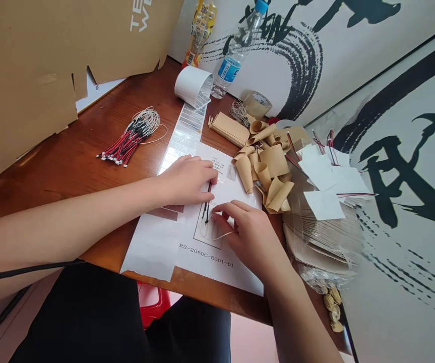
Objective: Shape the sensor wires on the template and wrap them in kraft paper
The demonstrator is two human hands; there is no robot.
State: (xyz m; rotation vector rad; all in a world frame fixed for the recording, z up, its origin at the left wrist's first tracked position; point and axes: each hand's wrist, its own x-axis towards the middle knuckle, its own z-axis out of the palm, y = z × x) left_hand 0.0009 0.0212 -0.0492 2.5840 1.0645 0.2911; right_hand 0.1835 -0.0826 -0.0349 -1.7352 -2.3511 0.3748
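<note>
A short wire harness (206, 209) with black sleeving, a bit of red and thin white wire lies over the printed paper sheet (202, 267). My left hand (189, 180) is closed around its upper end, thumb and fingertips at the red and black part; the connector end is hidden under the fingers. Just below, my right hand (245, 224) pinches close to the lower end of the black sleeving, where the white wire loops out. Both hands rest low over a rectangle drawn on the sheet.
A bundle of similar harnesses (136, 136) lies at left. A curled label roll (192, 85), water bottle (236, 55) and tape roll (257, 103) stand behind. Rolled brown paper pieces (264, 166) and a plastic bag of cards (315, 232) crowd the right. A cardboard box (58, 60) borders the left.
</note>
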